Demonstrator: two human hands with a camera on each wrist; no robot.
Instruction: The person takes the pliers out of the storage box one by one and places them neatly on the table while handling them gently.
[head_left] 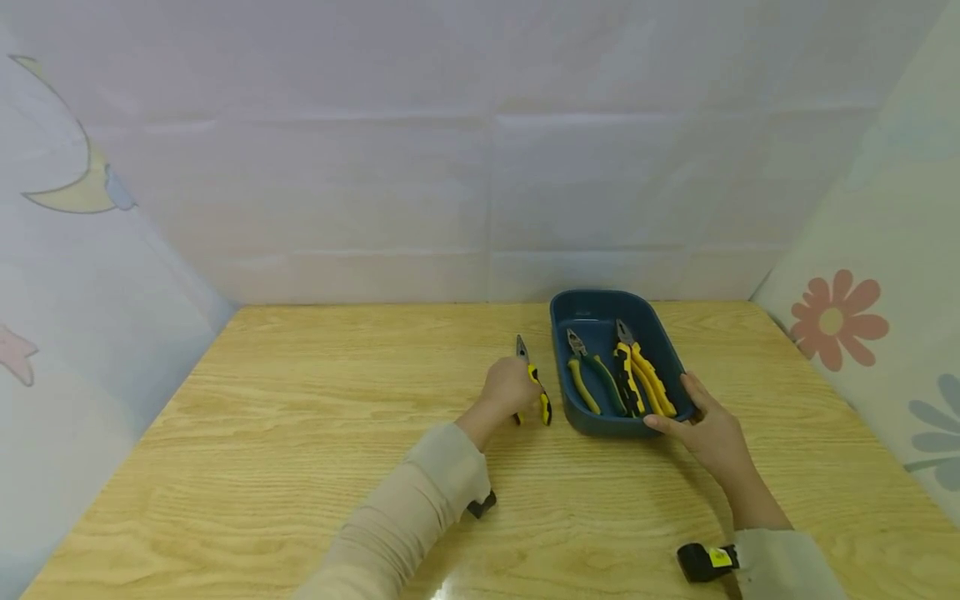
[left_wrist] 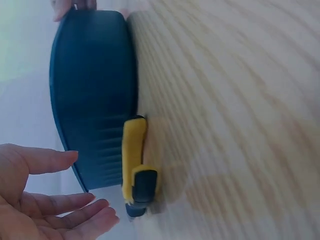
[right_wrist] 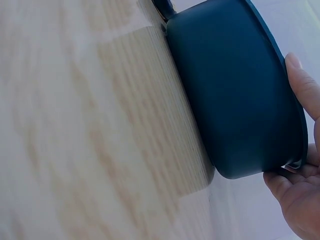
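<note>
Long-nose pliers with yellow and black handles (head_left: 546, 408) lie on the table, left of a dark blue plastic bin (head_left: 611, 427). My left hand (head_left: 512, 387) hovers over these pliers and partly covers them. In the left wrist view, its thumb and fingers (left_wrist: 92, 227) are spread apart, with a gap to the pliers (left_wrist: 132, 150). At the bin's near right corner, my right hand (head_left: 712, 437) grips the rim, thumb in front and fingers along the side. Inside the bin lie pliers with green and yellow handles (head_left: 582, 386) and combination pliers with yellow and black handles (head_left: 654, 379).
The wood-grain table (head_left: 285, 458) meets a pale sheet-covered wall (head_left: 375, 208) just behind the bin. Printed side walls stand left and right, the right one with a red flower (head_left: 831, 321). A black wrist device (head_left: 705, 562) sits by the right sleeve.
</note>
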